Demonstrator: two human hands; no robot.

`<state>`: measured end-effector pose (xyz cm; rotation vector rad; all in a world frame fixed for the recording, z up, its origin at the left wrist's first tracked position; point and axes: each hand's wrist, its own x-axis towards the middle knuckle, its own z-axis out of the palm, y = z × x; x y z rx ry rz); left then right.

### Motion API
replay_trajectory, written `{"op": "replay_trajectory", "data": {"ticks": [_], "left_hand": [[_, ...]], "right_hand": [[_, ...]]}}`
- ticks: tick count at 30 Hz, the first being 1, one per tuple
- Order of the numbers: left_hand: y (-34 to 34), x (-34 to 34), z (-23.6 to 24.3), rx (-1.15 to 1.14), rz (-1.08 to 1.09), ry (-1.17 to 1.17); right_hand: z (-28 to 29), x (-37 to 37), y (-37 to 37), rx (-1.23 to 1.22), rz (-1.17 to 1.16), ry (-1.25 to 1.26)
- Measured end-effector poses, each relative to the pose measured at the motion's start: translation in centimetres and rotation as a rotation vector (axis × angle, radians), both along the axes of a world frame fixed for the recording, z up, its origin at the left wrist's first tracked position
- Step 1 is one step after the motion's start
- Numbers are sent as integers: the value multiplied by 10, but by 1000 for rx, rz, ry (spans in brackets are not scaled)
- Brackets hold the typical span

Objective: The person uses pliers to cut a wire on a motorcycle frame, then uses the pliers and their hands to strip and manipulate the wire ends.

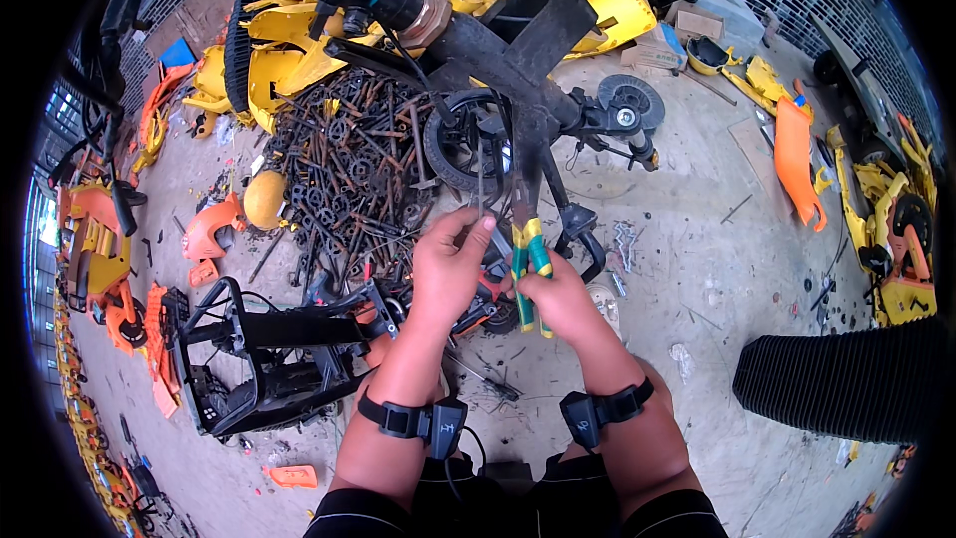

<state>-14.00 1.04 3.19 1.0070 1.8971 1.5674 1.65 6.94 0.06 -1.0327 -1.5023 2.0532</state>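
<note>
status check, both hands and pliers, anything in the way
Right hand gripping pliers. Left hand pinching something thin. Black frame close beyond pliers, contact unclear.

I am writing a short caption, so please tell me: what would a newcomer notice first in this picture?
Probably the green-and-yellow-handled pliers in the right hand, near the centre. To their upper left spreads a heap of rusty metal parts, and yellow plastic panels lie piled toward the top edge.
</note>
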Motion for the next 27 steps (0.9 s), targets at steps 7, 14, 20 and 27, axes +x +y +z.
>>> {"op": "replay_trajectory", "data": {"ticks": [7,14,20,27], "left_hand": [[-3,5,5,-112,-71,-16],[-2,6,-1,-107,-111,-16],[-1,9,-5,-87,-139,-42],[-1,11,-11,-91,-159,-71]], "right_hand": [[25,2,2,-125,-86,100],[26,2,3,-138,-66,34],[4,0,1,-117,-191,86],[11,1,3,-109,-176,45]]}}
